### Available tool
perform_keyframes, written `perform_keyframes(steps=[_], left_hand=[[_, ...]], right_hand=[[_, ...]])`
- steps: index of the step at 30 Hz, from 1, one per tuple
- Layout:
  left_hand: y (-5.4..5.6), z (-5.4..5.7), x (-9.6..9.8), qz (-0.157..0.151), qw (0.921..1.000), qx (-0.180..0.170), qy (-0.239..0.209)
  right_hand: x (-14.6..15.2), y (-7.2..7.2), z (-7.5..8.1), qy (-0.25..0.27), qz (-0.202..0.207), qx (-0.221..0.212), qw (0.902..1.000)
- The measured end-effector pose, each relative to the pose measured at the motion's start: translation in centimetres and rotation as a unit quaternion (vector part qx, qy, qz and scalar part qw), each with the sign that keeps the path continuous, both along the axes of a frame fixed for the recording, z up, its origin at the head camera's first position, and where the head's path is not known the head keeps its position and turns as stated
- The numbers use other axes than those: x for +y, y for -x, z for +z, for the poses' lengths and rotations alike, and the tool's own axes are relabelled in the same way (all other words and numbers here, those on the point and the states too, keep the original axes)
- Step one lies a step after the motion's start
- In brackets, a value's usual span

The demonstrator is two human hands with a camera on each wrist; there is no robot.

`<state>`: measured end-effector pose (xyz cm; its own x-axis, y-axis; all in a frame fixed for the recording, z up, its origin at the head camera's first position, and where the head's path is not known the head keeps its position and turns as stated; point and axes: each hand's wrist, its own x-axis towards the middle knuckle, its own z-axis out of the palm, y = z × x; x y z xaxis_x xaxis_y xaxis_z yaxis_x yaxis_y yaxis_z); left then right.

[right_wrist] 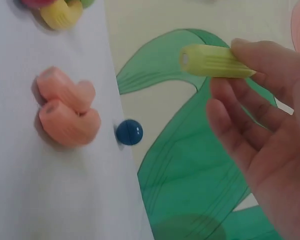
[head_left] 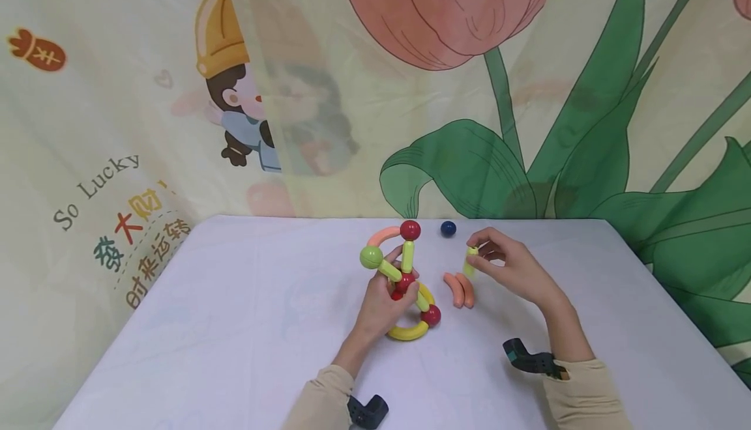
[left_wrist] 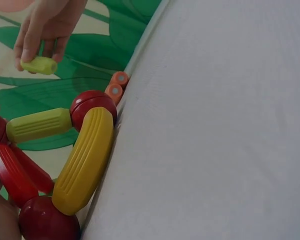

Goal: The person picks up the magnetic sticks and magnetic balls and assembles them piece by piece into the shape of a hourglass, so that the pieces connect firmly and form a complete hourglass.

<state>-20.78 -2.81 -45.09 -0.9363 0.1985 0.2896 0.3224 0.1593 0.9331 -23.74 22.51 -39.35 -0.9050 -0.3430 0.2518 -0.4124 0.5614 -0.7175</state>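
Observation:
My left hand (head_left: 378, 306) grips a joined structure of magnetic rods and balls near its middle. The structure has a dark red ball (head_left: 410, 230) at its top, a green ball (head_left: 371, 257) at the left and a yellow curved rod (left_wrist: 85, 162) low down. Red rods (left_wrist: 15, 175) and a light green rod (left_wrist: 39, 125) meet at another ball beside the left fingers. To the right, my right hand (head_left: 516, 267) pinches a separate light green rod (right_wrist: 215, 61) between thumb and fingers, raised above the table.
Two orange curved rods (head_left: 459, 290) lie side by side on the white table (head_left: 264, 326), between the structure and the right hand. A dark blue ball (head_left: 448, 229) sits near the table's back edge. Behind it hangs a printed cloth (head_left: 317, 91).

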Motion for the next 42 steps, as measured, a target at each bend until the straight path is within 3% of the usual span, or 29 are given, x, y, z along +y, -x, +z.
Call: perform_keyframes(steps=[5, 11, 13, 16, 23, 32, 42], left_hand=[[-0.2, 0.5, 0.0, 0.007, 0.9997, -0.023, 0.008], [-1.3, 2.9, 0.0, -0.003, 0.9994, -0.033, 0.013], [-1.5, 3.2, 0.0, -0.004, 0.9994, -0.031, 0.017], [-1.2, 2.7, 0.0, -0.006, 0.9995, -0.028, 0.013], [0.1, 0.3, 0.0, 0.002, 0.9998, -0.009, 0.015], [0.2, 0.2, 0.0, 0.004, 0.9996, 0.014, 0.026], [-0.1, 0.2, 0.2, 0.016, 0.9988, 0.023, 0.039]], right_hand=[[-1.4, -0.2, 0.2, 0.033, 0.006, 0.032, 0.9989], [-2.9, -0.7, 0.4, 0.065, 0.013, 0.049, 0.9965], [-3.4, -0.8, 0.4, 0.071, 0.021, 0.056, 0.9957], [-4.1, -1.1, 0.5, 0.081, 0.036, 0.065, 0.994], [-5.5, -1.6, 0.7, 0.105, 0.066, 0.091, 0.9881], [-6.7, -1.9, 0.4, 0.11, 0.093, 0.105, 0.984], [-8.0, -2.4, 0.1, 0.084, 0.089, 0.12, 0.9852]])
